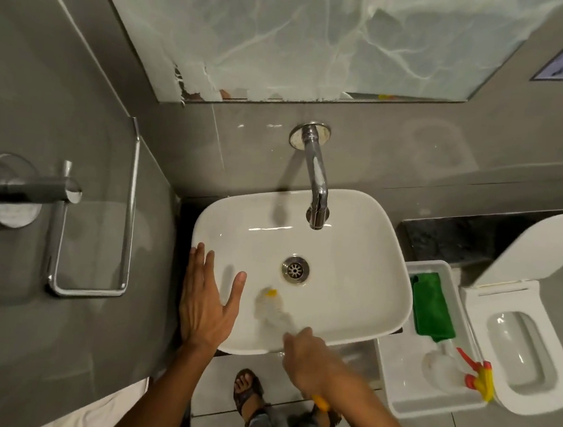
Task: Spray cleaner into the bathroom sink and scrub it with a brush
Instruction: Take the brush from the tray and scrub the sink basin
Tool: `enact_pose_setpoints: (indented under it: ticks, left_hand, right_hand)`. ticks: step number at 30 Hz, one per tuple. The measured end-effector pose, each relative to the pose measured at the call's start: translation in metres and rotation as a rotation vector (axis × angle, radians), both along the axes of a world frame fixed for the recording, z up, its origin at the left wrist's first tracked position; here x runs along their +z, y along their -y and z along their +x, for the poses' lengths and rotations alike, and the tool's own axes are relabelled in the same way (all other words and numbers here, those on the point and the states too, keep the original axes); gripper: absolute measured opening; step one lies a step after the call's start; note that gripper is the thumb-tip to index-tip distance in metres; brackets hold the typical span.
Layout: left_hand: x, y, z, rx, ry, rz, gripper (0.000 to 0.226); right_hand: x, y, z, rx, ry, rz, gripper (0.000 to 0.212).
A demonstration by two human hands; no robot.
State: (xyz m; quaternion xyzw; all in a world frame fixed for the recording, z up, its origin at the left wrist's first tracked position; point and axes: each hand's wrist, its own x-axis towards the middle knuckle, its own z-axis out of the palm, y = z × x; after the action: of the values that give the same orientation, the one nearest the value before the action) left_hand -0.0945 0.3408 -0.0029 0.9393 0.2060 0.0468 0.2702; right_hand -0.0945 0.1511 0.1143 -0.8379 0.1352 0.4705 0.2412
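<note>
A white rounded sink (356,241) sits below a chrome wall spout (316,178), with a metal drain (295,268) in the middle of the basin. My right hand (307,357) is closed around the handle of a brush (271,307), whose blurred white bristle head with a yellow tip lies on the near-left inner wall of the basin. The yellow end of the handle sticks out under my wrist. My left hand (205,299) rests flat and open on the sink's left rim, fingers spread. A spray bottle (455,362) with a red and yellow trigger lies in a white tray.
The white tray (403,393) to the right of the sink also holds a green cloth (430,310). A white toilet (518,346) with its lid up stands at far right. On the left grey wall hangs a chrome towel ring (65,227). A mirror (307,33) hangs above.
</note>
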Motion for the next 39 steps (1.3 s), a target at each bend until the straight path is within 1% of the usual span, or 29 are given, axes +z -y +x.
enact_pose_setpoints:
  ticks: [1, 2, 4, 6, 7, 8, 9, 10, 11, 12, 13, 14, 15, 16, 18, 19, 21, 22, 23, 24, 26, 27, 28, 30, 33, 34, 35, 37, 39]
  left_hand:
    - [0.0, 0.0, 0.0, -0.001, 0.015, -0.003, 0.102]
    - [0.0, 0.0, 0.0, 0.001, 0.027, -0.004, 0.102]
    - [-0.001, 0.0, -0.001, -0.002, 0.032, -0.005, 0.1]
    - [0.0, 0.001, -0.001, 0.003, 0.03, -0.012, 0.1]
    - [0.0, 0.001, -0.001, 0.006, 0.025, -0.014, 0.1]
    - [0.001, 0.001, 0.0, 0.007, 0.02, -0.016, 0.101]
    - [0.001, 0.001, -0.001, 0.01, 0.019, -0.019, 0.102]
    - [0.001, 0.001, -0.001, 0.015, 0.021, -0.023, 0.103]
    - [0.0, 0.0, -0.001, 0.016, 0.026, -0.029, 0.104]
    - [0.0, 0.001, -0.001, 0.017, 0.03, -0.035, 0.104]
    - [-0.001, 0.001, -0.001, 0.02, 0.034, -0.041, 0.103]
    - [-0.001, 0.0, -0.001, 0.024, 0.038, -0.045, 0.103]
    - [-0.002, 0.0, -0.001, 0.027, 0.041, -0.046, 0.102]
    - [-0.002, 0.0, -0.001, 0.029, 0.044, -0.047, 0.102]
    - [-0.002, 0.0, -0.002, 0.03, 0.051, -0.048, 0.1]
    - [-0.002, 0.0, -0.002, 0.031, 0.055, -0.053, 0.1]
    - [-0.003, 0.0, -0.003, 0.031, 0.072, -0.06, 0.099]
    - [-0.003, 0.0, -0.003, 0.03, 0.081, -0.056, 0.098]
    - [-0.004, 0.0, -0.002, 0.028, 0.086, -0.051, 0.098]
    - [-0.004, 0.0, -0.003, 0.028, 0.087, -0.048, 0.097]
    - [-0.003, 0.001, -0.002, 0.032, 0.079, -0.056, 0.099]
    - [-0.002, 0.001, -0.002, 0.035, 0.074, -0.06, 0.099]
    - [-0.002, 0.001, -0.002, 0.036, 0.073, -0.062, 0.099]
    - [-0.001, 0.001, -0.002, 0.036, 0.078, -0.064, 0.099]
    - [-0.002, 0.0, -0.002, 0.033, 0.075, -0.07, 0.101]
    - [-0.003, 0.0, -0.003, 0.032, 0.072, -0.073, 0.101]
    - [-0.003, 0.0, -0.003, 0.031, 0.07, -0.074, 0.102]
    - [-0.003, 0.0, -0.002, 0.033, 0.074, -0.07, 0.102]
    - [-0.002, 0.0, -0.003, 0.029, 0.076, -0.067, 0.101]
  right_hand:
    - [0.003, -0.015, 0.01, 0.059, -0.031, 0.047, 0.032]
    - [0.002, -0.029, 0.023, 0.066, -0.049, 0.078, 0.028]
    - [-0.008, -0.039, 0.049, 0.023, -0.038, 0.11, 0.024]
    - [-0.012, -0.034, 0.076, 0.017, 0.038, 0.068, 0.031]
    - [-0.017, -0.022, 0.085, -0.021, 0.128, 0.048, 0.038]
    - [-0.02, -0.005, 0.089, -0.14, 0.205, 0.015, 0.041]
    - [-0.019, 0.014, 0.09, -0.223, 0.243, -0.038, 0.043]
    - [-0.015, 0.035, 0.083, -0.239, 0.246, -0.087, 0.043]
    - [-0.012, 0.057, 0.074, -0.238, 0.232, -0.159, 0.042]
    - [-0.007, 0.077, 0.06, -0.209, 0.202, -0.177, 0.041]
    - [-0.005, 0.093, 0.043, -0.143, 0.135, -0.186, 0.039]
    - [0.003, 0.101, 0.025, -0.174, 0.061, -0.162, 0.04]
    - [0.008, 0.105, 0.01, -0.131, 0.037, -0.135, 0.045]
    - [0.009, 0.1, -0.002, -0.117, 0.048, -0.112, 0.047]
    - [0.013, 0.068, -0.008, -0.064, 0.03, -0.029, 0.033]
    - [0.014, 0.047, -0.004, -0.016, 0.001, 0.032, 0.025]
    - [0.009, 0.0, 0.01, 0.024, -0.086, 0.107, 0.016]
    - [0.002, -0.02, 0.019, 0.065, -0.099, 0.106, 0.017]
    - [-0.002, -0.037, 0.031, 0.129, -0.082, 0.082, 0.022]
    - [-0.004, -0.051, 0.044, 0.183, -0.046, 0.074, 0.029]
    - [-0.005, -0.063, 0.071, 0.214, 0.046, 0.034, 0.032]
    - [-0.006, -0.059, 0.084, 0.211, 0.129, 0.02, 0.034]
    - [-0.008, -0.051, 0.095, 0.154, 0.176, 0.008, 0.038]
    - [-0.01, -0.021, 0.107, 0.033, 0.221, -0.041, 0.041]
    - [-0.013, 0.049, 0.106, -0.01, 0.268, -0.239, 0.043]
    - [-0.01, 0.07, 0.1, 0.003, 0.241, -0.281, 0.043]
    - [-0.006, 0.087, 0.092, 0.063, 0.191, -0.308, 0.041]
    - [0.003, 0.105, 0.069, 0.116, 0.087, -0.302, 0.029]
    - [0.014, 0.102, 0.043, 0.157, -0.019, -0.254, 0.027]
